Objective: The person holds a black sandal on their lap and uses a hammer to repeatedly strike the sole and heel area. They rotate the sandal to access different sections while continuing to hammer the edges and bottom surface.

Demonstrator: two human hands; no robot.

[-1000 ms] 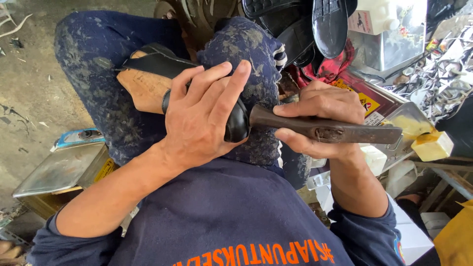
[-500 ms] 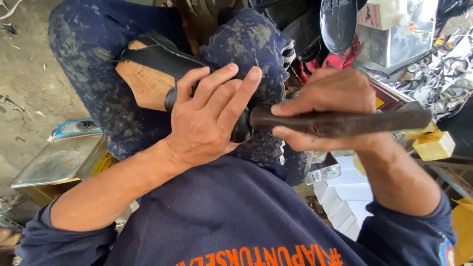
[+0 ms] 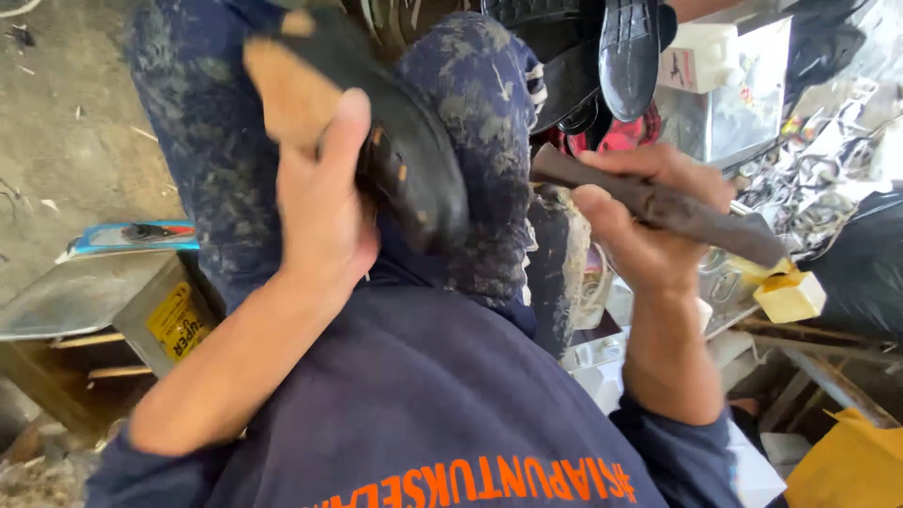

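Tin box point(image 3: 174, 315) at far left edge: grey metal, yellow rectangular label on its side, blue-rimmed flat item point(image 3: 127, 237) just above it. Left hand point(image 3: 324, 212) wraps closed around black shoe point(image 3: 404, 160), thumb up along the tan sole; shoe sits tilted over the lap, heel end toward the knee. Right hand point(image 3: 640, 230) fisted tight on dark tool handle point(image 3: 658, 202), well apart from the shoe, handle angled down-right. Pale yellow block point(image 3: 788, 293) just beside the handle's far end. White carton point(image 3: 701, 56) with red marks at top right, next to hanging black shoes point(image 3: 628, 52).
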